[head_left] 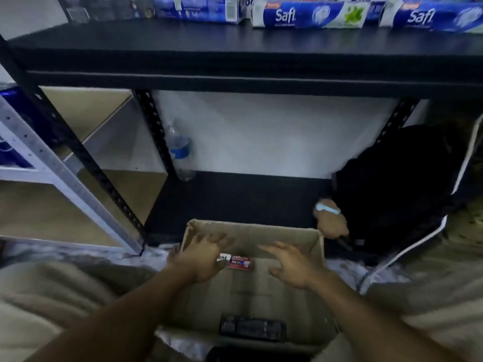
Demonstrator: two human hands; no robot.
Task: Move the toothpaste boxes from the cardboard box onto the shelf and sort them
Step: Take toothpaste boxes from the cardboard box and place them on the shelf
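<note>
two hands are hovering over the cardboard box (pixel 251 235) at lower centre: left hand (pixel 201 259) lying loose, fingers splayed, beside a red toothpaste box (pixel 239 262); right hand (pixel 290 267) hanging empty, fingers relaxed.

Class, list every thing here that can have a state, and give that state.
cardboard box, top open
left hand, fingers spread; grip unclear
right hand, open, empty
red toothpaste box, lying flat inside the cardboard box, at the left hand
Safi boxes, lying on the shelf
water bottle, upright
</note>
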